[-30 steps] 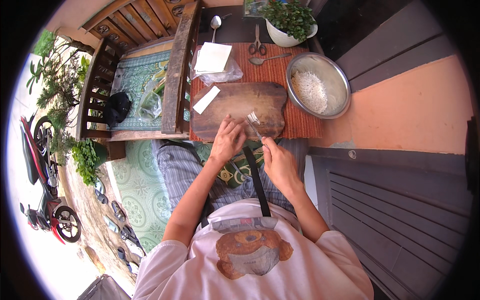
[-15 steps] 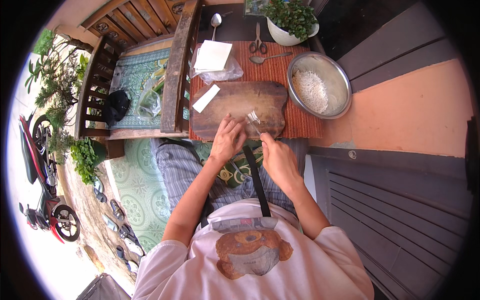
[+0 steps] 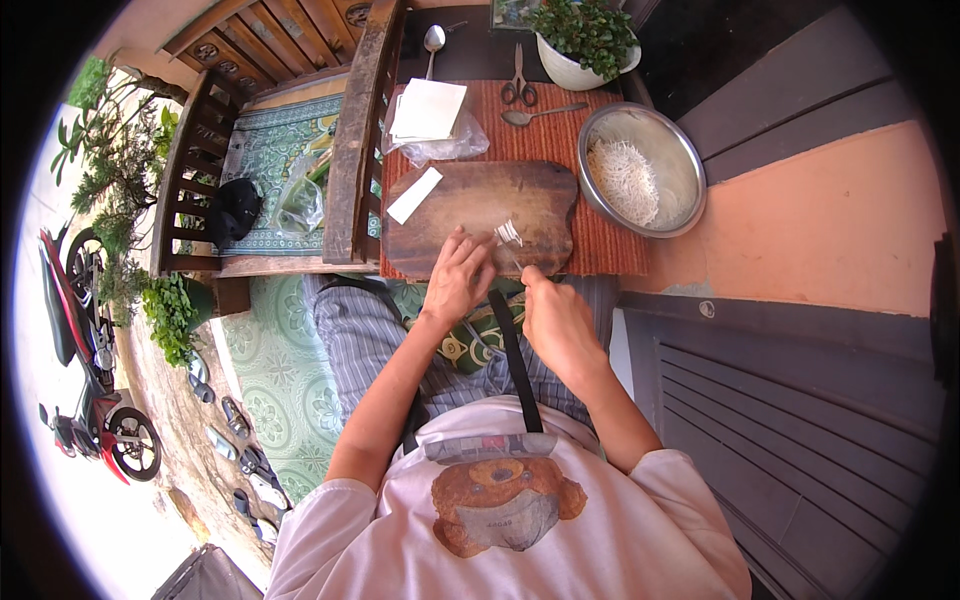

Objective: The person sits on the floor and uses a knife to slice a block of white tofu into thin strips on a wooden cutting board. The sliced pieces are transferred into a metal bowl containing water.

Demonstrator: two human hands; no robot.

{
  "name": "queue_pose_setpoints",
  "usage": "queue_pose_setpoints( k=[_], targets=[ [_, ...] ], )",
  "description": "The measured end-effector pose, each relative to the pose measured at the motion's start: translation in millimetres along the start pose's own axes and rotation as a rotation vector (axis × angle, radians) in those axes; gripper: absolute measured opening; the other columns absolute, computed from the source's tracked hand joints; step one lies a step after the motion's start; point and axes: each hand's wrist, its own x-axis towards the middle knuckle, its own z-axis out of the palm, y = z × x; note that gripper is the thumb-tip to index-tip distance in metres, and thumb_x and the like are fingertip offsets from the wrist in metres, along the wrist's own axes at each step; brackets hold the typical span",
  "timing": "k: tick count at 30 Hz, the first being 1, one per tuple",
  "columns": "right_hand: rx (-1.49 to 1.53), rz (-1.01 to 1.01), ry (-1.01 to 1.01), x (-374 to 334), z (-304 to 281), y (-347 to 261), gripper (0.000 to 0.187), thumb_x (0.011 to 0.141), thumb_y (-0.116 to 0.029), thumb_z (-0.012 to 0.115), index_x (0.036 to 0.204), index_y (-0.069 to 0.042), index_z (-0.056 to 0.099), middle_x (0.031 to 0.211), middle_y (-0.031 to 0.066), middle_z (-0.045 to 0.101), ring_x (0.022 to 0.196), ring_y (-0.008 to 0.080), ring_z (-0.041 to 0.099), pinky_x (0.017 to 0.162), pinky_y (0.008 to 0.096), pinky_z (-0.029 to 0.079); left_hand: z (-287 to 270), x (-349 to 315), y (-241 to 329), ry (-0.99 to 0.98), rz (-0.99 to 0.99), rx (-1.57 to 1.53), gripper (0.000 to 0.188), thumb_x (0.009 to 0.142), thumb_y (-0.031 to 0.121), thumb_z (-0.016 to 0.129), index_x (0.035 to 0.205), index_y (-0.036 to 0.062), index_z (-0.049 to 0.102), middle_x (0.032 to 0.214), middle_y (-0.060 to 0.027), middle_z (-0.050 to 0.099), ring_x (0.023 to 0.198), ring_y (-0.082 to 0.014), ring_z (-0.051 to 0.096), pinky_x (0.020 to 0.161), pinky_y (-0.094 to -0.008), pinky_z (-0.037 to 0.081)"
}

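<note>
My right hand (image 3: 560, 322) grips a knife (image 3: 513, 258) at the near edge of a wooden cutting board (image 3: 490, 190); its thin blade points toward my left fingers. My left hand (image 3: 460, 278) rests on the board with fingers bent and pressed down; whatever lies under the fingertips is hidden. Just beyond the blade lies a small bunch of thin white strips (image 3: 509, 233). A flat white rectangular piece (image 3: 414, 195) sits at the board's far left. To the right, a metal bowl (image 3: 694, 180) holds a heap of white shreds (image 3: 625, 180).
Behind the board are a stack of white sheets (image 3: 428, 108) on a plastic bag (image 3: 465, 140), scissors (image 3: 519, 88), a spoon (image 3: 540, 115), another spoon (image 3: 433, 45) and a potted plant (image 3: 585, 50). A wooden bench (image 3: 345, 170) adjoins on the left, bearing a bag of greens (image 3: 300, 205).
</note>
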Motion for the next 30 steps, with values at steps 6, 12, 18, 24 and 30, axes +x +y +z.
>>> queue_pose_setpoints(
  k=[6, 12, 18, 24, 30],
  targets=[
    [0.025, -0.017, 0.042, -8, 6, 9, 0.029, 0.093, -0.001, 0.063, 0.122, 0.002, 0.062, 0.088, 0.0336, 0.072, 0.089, 0.0523, 0.072, 0.077, 0.0592, 0.058, 1, 0, -1, 0.001, 0.003, -0.003, 0.042, 0.084, -0.004, 0.073, 0.125, 0.0042, 0.072, 0.129, -0.0113, 0.071, 0.119, -0.0357, 0.065, 0.121, -0.0526, 0.045],
    [0.077, -0.031, 0.113, -16, 12, 15, 0.014, 0.105, -0.009, 0.058, 0.115, -0.001, 0.064, 0.084, 0.0324, 0.07, 0.086, 0.0538, 0.069, 0.074, 0.0613, 0.054, 1, 0, -1, 0.004, 0.004, 0.0, 0.044, 0.084, -0.004, 0.073, 0.126, 0.0051, 0.072, 0.128, -0.0115, 0.071, 0.119, -0.0358, 0.065, 0.121, -0.0531, 0.045],
    [0.095, 0.002, 0.113, -20, 13, 20, 0.016, 0.105, -0.01, 0.058, 0.118, -0.003, 0.063, 0.088, 0.0314, 0.071, 0.089, 0.0527, 0.069, 0.075, 0.0605, 0.053, 3, -1, -2, 0.054, 0.019, -0.028, 0.041, 0.083, -0.006, 0.073, 0.123, 0.005, 0.074, 0.125, -0.0117, 0.072, 0.116, -0.0349, 0.067, 0.12, -0.0534, 0.045],
    [0.186, -0.044, 0.182, -13, 24, 34, 0.018, 0.106, -0.01, 0.058, 0.122, -0.003, 0.062, 0.091, 0.0287, 0.072, 0.089, 0.0514, 0.069, 0.074, 0.0577, 0.053, 3, -1, -3, 0.049, 0.021, -0.026, 0.039, 0.083, -0.006, 0.073, 0.121, 0.0049, 0.075, 0.124, -0.0112, 0.073, 0.115, -0.0341, 0.068, 0.121, -0.0534, 0.044],
    [0.209, -0.101, 0.244, -6, 36, 40, 0.018, 0.106, -0.011, 0.059, 0.123, -0.004, 0.063, 0.093, 0.0286, 0.072, 0.09, 0.0504, 0.07, 0.073, 0.0557, 0.053, 1, 0, -3, 0.028, 0.027, -0.021, 0.038, 0.083, -0.006, 0.074, 0.12, 0.0035, 0.074, 0.125, -0.0117, 0.073, 0.118, -0.0336, 0.067, 0.121, -0.0536, 0.044]
  ],
)
